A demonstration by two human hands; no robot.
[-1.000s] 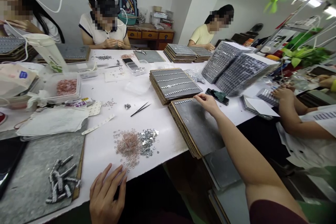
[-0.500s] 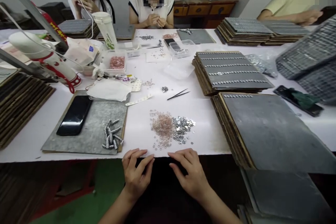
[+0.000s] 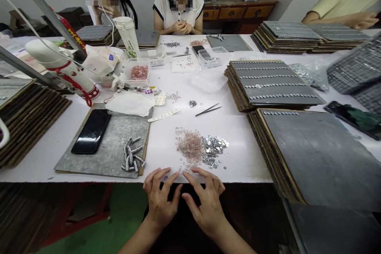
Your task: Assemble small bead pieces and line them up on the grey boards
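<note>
White desk fills the frame, near edge across the lower centre. Right of centre: two stacks of grey boards; near stack top board almost bare, one short row of silver bits along its far edge; far stack top board carries five rows running left to right. Lower left: one grey mat, a black phone on it with long axis running from near-left to far-right, plus a cluster of small silver cylinders, too jumbled to count. Upper centre-left: one clear tub holding pink rings. One pair of black tweezers at centre, long axis left to right, tips toward lower left. Just below centre, two loose piles touching: pink rings left, silver washers right, too many to count. Left hand and right hand at the desk's near edge, just below the piles, fingers spread, tips on the edge, holding nothing. Three other people sit along the far side.
</note>
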